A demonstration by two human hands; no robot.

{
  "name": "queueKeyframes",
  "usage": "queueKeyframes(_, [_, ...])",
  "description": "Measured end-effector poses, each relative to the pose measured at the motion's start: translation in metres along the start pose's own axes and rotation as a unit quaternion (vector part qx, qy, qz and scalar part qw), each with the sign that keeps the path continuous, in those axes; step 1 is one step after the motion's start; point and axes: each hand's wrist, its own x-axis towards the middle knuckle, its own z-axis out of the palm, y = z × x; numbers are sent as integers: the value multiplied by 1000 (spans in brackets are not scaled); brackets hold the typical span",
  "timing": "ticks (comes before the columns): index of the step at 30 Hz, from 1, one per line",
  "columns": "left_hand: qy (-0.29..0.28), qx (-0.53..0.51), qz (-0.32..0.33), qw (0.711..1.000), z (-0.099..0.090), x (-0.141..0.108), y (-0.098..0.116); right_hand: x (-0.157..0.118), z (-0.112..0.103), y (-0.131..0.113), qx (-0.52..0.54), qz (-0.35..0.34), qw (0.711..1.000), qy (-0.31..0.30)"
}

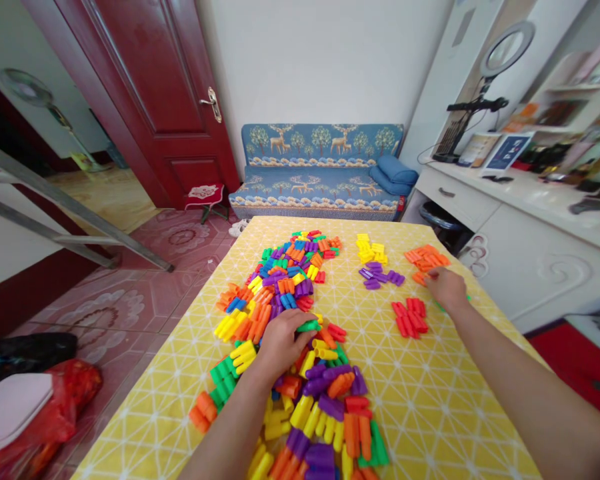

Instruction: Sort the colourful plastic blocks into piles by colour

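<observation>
A long heap of mixed plastic pieces point(325, 387) in several colours runs along the left and middle of the yellow patterned table point(375, 373). My left hand point(283, 343) is over the heap, its fingers closed on a green piece point(308, 326). On the right, my right hand point(446, 289) reaches down beside the orange pile point(427, 256), fingertips at an orange piece point(420, 279). Green shows partly behind this hand. Separate groups of yellow pieces point(371, 249), purple pieces point(381, 275) and red pieces point(409, 317) lie between the hands.
Beyond the table stands a blue sofa point(320, 183) with a deer pattern. A red stool point(205, 195) is near the red door point(155, 73). At the right is a white dresser point(545, 227) with a ring light point(507, 48). A metal ladder point(70, 213) leans at the left.
</observation>
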Motion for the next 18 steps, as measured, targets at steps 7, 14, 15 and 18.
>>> queueKeyframes(7, [-5, -2, -5, 1000, -1, 0, 1, -23, -2, -17, -21, -29, 999, -27])
queueKeyframes(14, [4, -6, 4, 1000, 0, -1, 0, -26, 1, -27, 37, -75, 995, -51])
queueKeyframes(15, [4, -6, 5, 1000, 0, -1, -1, -31, -2, -35, 69, -92, 993, -33])
queueKeyframes(18, [7, -4, 3, 1000, 1, 0, -2, -65, -14, -72, 213, -159, 964, -1])
